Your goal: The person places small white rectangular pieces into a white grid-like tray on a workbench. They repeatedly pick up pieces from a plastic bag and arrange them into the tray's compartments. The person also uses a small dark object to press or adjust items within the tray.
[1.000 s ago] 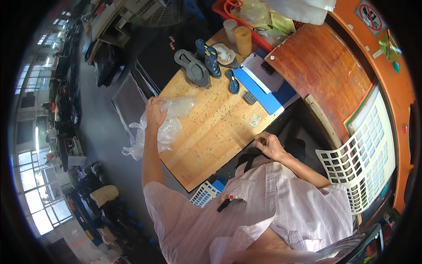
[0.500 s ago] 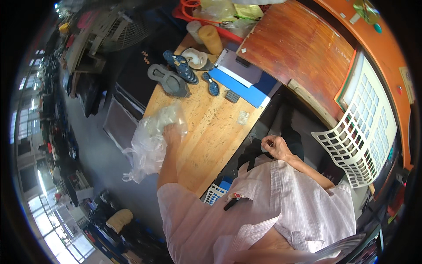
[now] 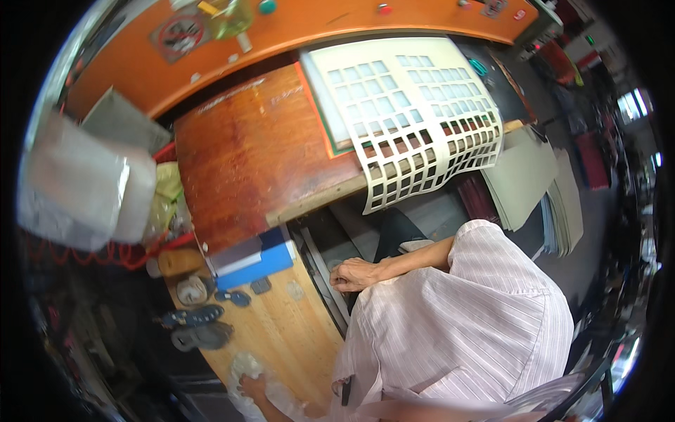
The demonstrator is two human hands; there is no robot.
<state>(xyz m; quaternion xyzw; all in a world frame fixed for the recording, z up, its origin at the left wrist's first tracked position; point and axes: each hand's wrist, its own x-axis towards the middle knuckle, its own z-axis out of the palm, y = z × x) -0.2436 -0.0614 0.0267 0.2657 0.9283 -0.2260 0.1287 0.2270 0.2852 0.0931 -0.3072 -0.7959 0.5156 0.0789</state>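
My left hand [image 3: 252, 385] is at the clear plastic bag [image 3: 245, 366] on the near left end of the light wooden table [image 3: 299, 344]. Its fingers look closed on the film, and the bag partly hides what is under them. In front of my shirt, beside the table's right edge, my right hand [image 3: 351, 275] hangs with fingers curled in; anything within them is hidden. Beyond the bag lie a grey shoe sole [image 3: 200, 336], a dark blue sole [image 3: 193, 316], a smaller blue sole piece [image 3: 233, 298] and a dark, grooved block [image 3: 261, 285].
A blue folder [image 3: 264, 267] lies at the table's far end. Behind it stands a reddish wooden board [image 3: 246, 155]. A cream sheet with square cutouts [image 3: 429, 119] overhangs the orange machine's [image 3: 316, 21] bench. Stacked grey-green sheets [image 3: 524, 179] stand at right.
My view has swung to the right, so the table and bag now sit lower left and more of the cutout sheet shows. My left hand stays at the bag; my right hand's fingers remain curled.
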